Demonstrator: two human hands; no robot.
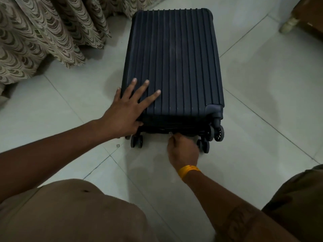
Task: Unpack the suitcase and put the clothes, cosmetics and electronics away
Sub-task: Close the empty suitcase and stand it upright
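On the pale tiled floor (pixel 253 81) a dark ribbed suitcase (pixel 174 62) lies flat and closed, its wheels (pixel 206 137) toward the person. The left hand (pixel 125 109) rests flat on the lid's near left corner, fingers straight and spread. The right hand (pixel 181 149) (a yellow band (pixel 187 171) on its wrist) pinches the small zipper pull (pixel 170 133) at the wheel end. A patterned curtain (pixel 43 32) hangs at left, just beside the case.
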